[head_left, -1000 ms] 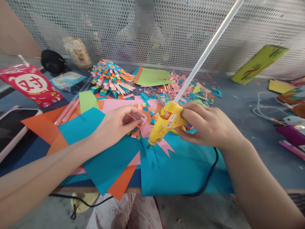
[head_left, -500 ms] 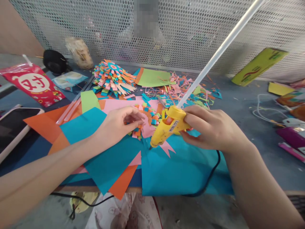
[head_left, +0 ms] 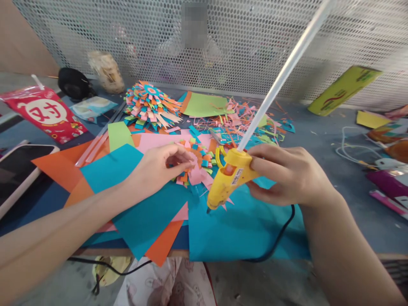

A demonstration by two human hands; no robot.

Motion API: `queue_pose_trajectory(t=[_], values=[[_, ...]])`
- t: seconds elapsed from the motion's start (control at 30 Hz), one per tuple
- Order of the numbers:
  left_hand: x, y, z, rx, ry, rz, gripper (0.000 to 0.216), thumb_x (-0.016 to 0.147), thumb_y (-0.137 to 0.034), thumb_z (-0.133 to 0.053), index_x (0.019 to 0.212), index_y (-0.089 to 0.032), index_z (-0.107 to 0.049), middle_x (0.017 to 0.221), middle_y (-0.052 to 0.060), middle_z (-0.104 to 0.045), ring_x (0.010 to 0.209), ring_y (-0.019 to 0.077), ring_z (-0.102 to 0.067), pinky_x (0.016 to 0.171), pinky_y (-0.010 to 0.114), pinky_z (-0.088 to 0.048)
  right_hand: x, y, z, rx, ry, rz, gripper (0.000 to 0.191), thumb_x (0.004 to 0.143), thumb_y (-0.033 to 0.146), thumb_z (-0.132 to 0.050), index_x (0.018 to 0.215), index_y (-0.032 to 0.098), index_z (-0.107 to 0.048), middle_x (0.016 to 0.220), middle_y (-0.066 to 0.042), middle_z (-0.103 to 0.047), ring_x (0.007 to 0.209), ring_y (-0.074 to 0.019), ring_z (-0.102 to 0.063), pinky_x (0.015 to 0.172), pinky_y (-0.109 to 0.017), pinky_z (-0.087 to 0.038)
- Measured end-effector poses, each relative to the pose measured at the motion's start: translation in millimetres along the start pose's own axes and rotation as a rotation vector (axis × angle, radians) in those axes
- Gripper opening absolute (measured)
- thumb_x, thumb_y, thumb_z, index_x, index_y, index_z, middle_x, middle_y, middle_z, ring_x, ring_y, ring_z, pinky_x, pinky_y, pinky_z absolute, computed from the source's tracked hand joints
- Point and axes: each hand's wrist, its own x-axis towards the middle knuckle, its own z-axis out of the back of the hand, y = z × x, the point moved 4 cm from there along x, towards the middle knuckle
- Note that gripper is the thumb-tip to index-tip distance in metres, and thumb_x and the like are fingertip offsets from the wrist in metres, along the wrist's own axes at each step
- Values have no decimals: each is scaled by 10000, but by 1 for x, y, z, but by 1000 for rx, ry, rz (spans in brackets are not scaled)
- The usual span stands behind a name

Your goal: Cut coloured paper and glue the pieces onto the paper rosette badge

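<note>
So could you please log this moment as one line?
left hand: on paper flower | right hand: holds glue gun | nozzle: over teal paper

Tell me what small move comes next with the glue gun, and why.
Probably bring the glue gun nozzle left to the paper flower. The right hand holds it over the blue sheet, while the left hand steadies the flower.
</note>
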Motion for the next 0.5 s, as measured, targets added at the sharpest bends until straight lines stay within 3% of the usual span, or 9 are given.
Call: queue_pose_trajectory(t=[0.13,0.27,0.37,0.5], values=[[-2,-10,0,41,1,-15,102,780,-260,-629,808,-161,-636,881,30,-705,725,119,-651,625,221,-532,-7,-17,0,58,-82,-179,248,753,252,-556,936,229,-389,857,-67,-596,661,-147,-559,495,-246,-420],[-6,-22,-1,87,84,-89,150,830,-281,-556,858,-174,-657,872,23,-709,695,111,-655,633,211,-529,-20,-47,0,-9,-112,-596,297,680,357,-575,893,229,-411,774,-37,-572,631,-160,-515,544,-279,-409],[-8,-25,-2,136,138,-126,194,858,-304,-514,890,-189,-667,817,11,-708,658,110,-655,620,207,-523,-31,-67,-8,-7,40,-972,330,677,403,-538,930,205,-464,853,-83,-611,726,-212,-559,606,-312,-408],[-10,-26,-2,148,143,-137,212,869,-320,-502,879,-182,-662,815,16,-713,682,115,-667,643,206,-525,-53,-84,-29,17,346,-1369,389,789,474,-404,957,141,-514,996,-211,-617,898,-311,-581,670,-355,-417]])
